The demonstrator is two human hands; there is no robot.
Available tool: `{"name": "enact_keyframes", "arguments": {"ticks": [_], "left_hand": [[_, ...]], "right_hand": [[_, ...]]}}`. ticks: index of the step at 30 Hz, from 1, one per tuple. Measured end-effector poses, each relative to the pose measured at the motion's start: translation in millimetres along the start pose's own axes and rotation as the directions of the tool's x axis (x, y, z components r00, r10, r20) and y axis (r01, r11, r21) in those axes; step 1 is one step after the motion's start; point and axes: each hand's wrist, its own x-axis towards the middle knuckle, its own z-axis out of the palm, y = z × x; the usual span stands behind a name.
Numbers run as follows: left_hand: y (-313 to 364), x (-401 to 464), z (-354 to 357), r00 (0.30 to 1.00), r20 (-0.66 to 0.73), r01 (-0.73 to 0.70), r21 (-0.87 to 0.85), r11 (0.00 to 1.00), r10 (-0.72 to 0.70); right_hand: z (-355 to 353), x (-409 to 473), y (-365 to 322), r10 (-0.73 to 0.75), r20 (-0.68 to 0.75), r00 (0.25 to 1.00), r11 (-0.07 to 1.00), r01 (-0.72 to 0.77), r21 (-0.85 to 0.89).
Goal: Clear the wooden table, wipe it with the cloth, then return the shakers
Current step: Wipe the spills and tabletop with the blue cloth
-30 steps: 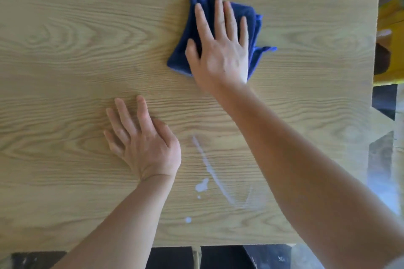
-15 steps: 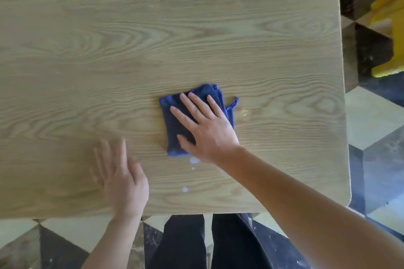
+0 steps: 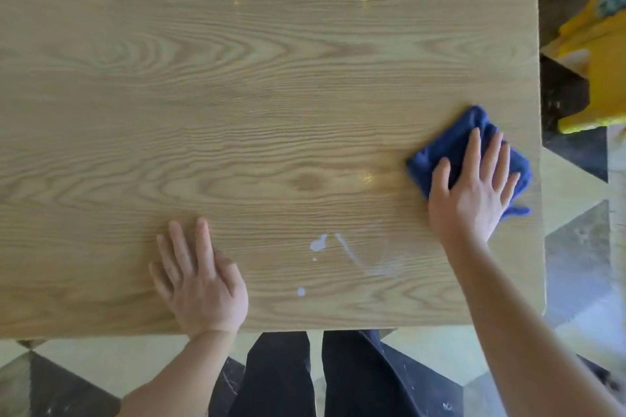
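The wooden table [image 3: 257, 88] fills most of the head view. A folded blue cloth [image 3: 450, 145] lies near its right edge. My right hand [image 3: 471, 193] presses flat on the cloth with straight, spread fingers. My left hand [image 3: 198, 284] rests flat on the bare wood near the front edge, fingers straight. Between the hands lie white drops [image 3: 317, 243] and a pale smear [image 3: 369, 264] on the tabletop. No shakers are in view.
A yellow object [image 3: 596, 54] stands on the floor past the table's right edge. The patterned dark and light floor [image 3: 576, 267] shows to the right and below. My dark trouser legs [image 3: 315, 376] are against the front edge.
My right hand has slid the cloth from the table's middle to near the right edge. My left hand stays flat near the front edge. The smear shows again.
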Motion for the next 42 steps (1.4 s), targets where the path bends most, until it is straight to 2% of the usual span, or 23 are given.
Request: {"name": "enact_keyframes", "arguments": {"ticks": [2,5,8,10,13,20,23,26,28,30,31,32,33,35,37,40,42], "left_hand": [[2,0,-2,1.000,0.002,-0.004,-0.012,1.000,0.004],[1,2,-3,1.000,0.019,0.003,-0.014,1.000,-0.003],[1,1,-3,1.000,0.017,-0.005,-0.017,1.000,0.005],[0,1,-2,1.000,0.007,-0.010,-0.009,1.000,0.010],[0,1,0,1.000,0.007,-0.013,0.002,1.000,0.013],[-1,1,0,1.000,0.022,-0.013,0.011,1.000,0.013],[0,2,1,1.000,0.013,-0.021,0.020,1.000,0.021],[0,1,0,1.000,0.003,-0.018,0.019,1.000,0.017],[1,1,-1,1.000,-0.002,-0.029,0.023,0.999,0.029],[2,2,-1,1.000,-0.003,-0.027,0.024,0.999,0.027],[2,2,-2,1.000,-0.001,-0.024,0.017,1.000,0.024],[2,1,-2,1.000,0.002,-0.022,0.007,1.000,0.022],[2,1,-3,1.000,0.005,-0.019,-0.005,1.000,0.019],[1,1,-3,1.000,-0.002,-0.007,-0.030,1.000,0.007],[1,1,-2,1.000,-0.016,-0.007,-0.036,0.999,0.006],[1,2,-1,1.000,-0.016,-0.011,-0.031,0.999,0.011],[0,2,0,1.000,-0.012,-0.012,-0.026,1.000,0.012]], "right_hand": [[7,-75,4,0.066,0.035,0.997,0.998,-0.066,0.001],[22,-180,-3,-0.007,0.109,0.994,0.996,0.017,-0.086],[36,-211,-16,0.047,0.098,0.994,0.997,-0.041,-0.064],[40,-202,-23,0.084,0.075,0.994,0.994,-0.078,-0.074],[38,-170,-33,0.054,0.044,0.998,0.995,-0.050,-0.084],[31,17,-87,0.051,-0.089,0.995,0.997,-0.055,-0.046],[31,66,-120,0.125,-0.090,0.988,0.992,-0.123,0.022],[37,67,-148,0.201,-0.093,0.975,0.977,-0.194,0.083],[45,42,-171,0.108,-0.095,0.990,0.993,-0.102,0.065],[52,-8,-192,-0.102,-0.043,0.994,0.993,0.105,0.055],[55,-40,-196,-0.245,0.000,0.969,0.968,0.245,0.053],[57,-75,-194,-0.401,0.065,0.914,0.916,0.397,0.059],[56,-108,-183,-0.546,0.147,0.825,0.838,0.542,0.072],[48,-149,-136,-0.717,0.264,0.645,0.683,0.725,0.082],[35,-142,-76,-0.762,0.285,0.582,0.616,0.787,0.039],[8,-74,-3,-0.770,0.294,0.567,0.569,0.818,-0.087],[-6,-18,25,-0.789,0.326,0.520,0.513,0.851,-0.116]]}}
